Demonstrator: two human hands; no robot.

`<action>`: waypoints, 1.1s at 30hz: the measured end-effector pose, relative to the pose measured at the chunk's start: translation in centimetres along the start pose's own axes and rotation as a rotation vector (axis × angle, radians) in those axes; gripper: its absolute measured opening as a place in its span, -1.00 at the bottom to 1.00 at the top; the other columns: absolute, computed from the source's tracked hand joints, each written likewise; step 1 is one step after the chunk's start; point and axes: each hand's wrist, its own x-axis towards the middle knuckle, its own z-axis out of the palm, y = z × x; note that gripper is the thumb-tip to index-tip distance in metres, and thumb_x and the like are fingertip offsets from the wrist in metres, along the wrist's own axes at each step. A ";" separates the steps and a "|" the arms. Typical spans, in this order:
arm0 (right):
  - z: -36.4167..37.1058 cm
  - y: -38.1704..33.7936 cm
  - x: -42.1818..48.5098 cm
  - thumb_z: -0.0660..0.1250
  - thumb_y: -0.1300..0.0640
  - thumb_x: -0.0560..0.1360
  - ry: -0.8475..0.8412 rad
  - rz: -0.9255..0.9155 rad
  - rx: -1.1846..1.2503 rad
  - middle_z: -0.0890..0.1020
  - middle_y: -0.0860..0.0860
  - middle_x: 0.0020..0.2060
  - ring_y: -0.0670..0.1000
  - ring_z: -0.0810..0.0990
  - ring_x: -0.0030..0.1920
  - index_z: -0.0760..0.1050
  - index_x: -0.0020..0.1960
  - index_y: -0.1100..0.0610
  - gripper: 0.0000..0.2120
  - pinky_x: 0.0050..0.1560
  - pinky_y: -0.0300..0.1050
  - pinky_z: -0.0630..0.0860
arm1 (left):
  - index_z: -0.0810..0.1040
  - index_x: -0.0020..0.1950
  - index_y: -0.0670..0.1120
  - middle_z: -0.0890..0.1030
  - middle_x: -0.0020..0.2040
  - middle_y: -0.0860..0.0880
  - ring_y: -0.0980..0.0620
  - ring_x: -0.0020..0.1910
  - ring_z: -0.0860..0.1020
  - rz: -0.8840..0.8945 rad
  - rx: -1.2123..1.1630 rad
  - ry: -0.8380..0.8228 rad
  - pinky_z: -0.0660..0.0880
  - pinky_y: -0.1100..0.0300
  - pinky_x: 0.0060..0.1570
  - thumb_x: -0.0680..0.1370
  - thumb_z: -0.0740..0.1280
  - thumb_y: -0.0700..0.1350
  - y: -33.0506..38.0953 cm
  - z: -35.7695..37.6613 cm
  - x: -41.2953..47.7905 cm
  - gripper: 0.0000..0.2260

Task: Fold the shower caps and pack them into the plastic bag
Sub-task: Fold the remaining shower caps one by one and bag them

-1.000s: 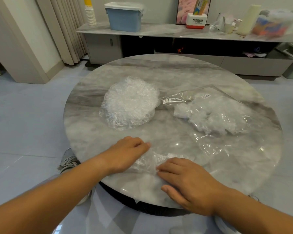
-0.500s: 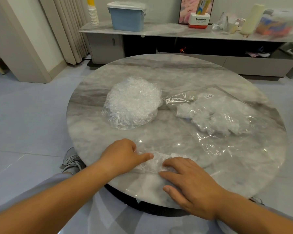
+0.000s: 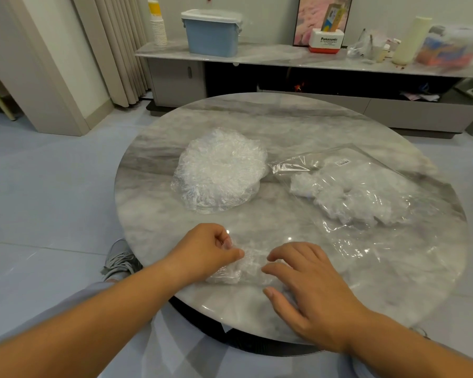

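Step in hand: folding one shower cap (image 3: 246,268), which lies crumpled at the near edge of the round marble bench (image 3: 284,121), between the two hands. Left hand (image 3: 205,255): fingers curled, thumb and forefinger pinching the film at the cap's left side. Right hand (image 3: 309,290): fingers loose and spread, gripping nothing, tips resting at the cap's right edge; whether they press the film or only touch it cannot be told. Pile of unfolded caps (image 3: 221,170) sits mid-bench, just beside the mouth of the plastic bag (image 3: 352,246), which lies flat to the right with folded caps (image 3: 352,197) already inside. Judgement: the fold is partly made, not finished. Note for doing it well: the film is thin, slippery and springy, with an elastic rim that likely pulls it back open. Hold the pinched side as the anchor, flatten with the open right hand to push trapped air out toward the free edge, then bring one side over the other and press the crease before letting go. Risk: releasing early lets the bundle puff up and makes it awkward at the bag mouth.
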 end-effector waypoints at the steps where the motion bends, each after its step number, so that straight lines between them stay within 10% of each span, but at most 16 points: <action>1: 0.1 -0.2 0.1 0.24 -0.13 0.60 0.006 -0.003 -0.008 0.54 -0.08 0.15 -0.02 0.49 0.18 0.58 0.15 -0.01 -0.73 0.27 -0.05 0.33 | 0.60 -0.15 -0.13 0.47 -0.41 0.06 0.17 -0.49 0.39 0.017 -0.001 0.007 0.39 0.25 -0.37 0.41 0.58 0.00 0.0 -0.1 0.0 -0.74; 12: 1.2 -0.8 0.3 0.05 -0.23 0.63 -0.301 -0.004 0.063 0.36 -0.15 0.39 -0.08 0.33 0.27 0.46 0.35 -0.07 -0.58 0.29 -0.15 0.25 | 0.57 -0.09 -0.09 0.52 -0.35 0.06 0.16 -0.46 0.49 -0.033 0.115 -0.016 0.45 0.27 -0.44 0.42 0.53 0.17 0.5 -1.4 -0.5 -0.64; 20: 1.1 -0.5 0.2 0.05 -0.24 0.63 -0.311 0.013 0.089 0.23 -0.13 0.46 -0.11 0.35 0.22 0.47 0.34 -0.11 -0.59 0.30 -0.12 0.28 | 0.44 -0.28 -0.09 0.44 -0.44 -0.02 0.06 -0.50 0.47 -0.173 -0.370 -0.171 0.52 0.18 -0.45 0.55 0.47 -0.07 1.5 -0.9 -1.3 -0.71; 25: 0.8 -0.5 0.5 0.00 -0.24 0.64 -0.321 -0.031 0.032 0.37 -0.22 0.28 -0.11 0.30 0.24 0.36 0.43 -0.16 -0.57 0.34 -0.11 0.22 | 0.50 -0.07 -0.18 0.57 -0.29 -0.12 -0.02 -0.36 0.58 -0.160 -0.625 -0.233 0.61 0.13 -0.31 0.56 0.44 -0.13 2.6 0.3 -2.0 -0.84; 33: 0.3 1.1 -2.5 0.26 -0.14 0.59 -0.029 0.011 0.148 0.40 -0.06 0.43 -0.06 0.42 0.40 0.49 0.32 -0.06 -0.66 0.32 -0.08 0.45 | 0.57 0.20 -0.28 0.62 0.13 -0.36 -0.17 0.02 0.67 -0.169 -0.689 -0.263 0.65 0.00 0.04 0.62 0.36 -0.16 2.9 2.0 -2.1 -0.77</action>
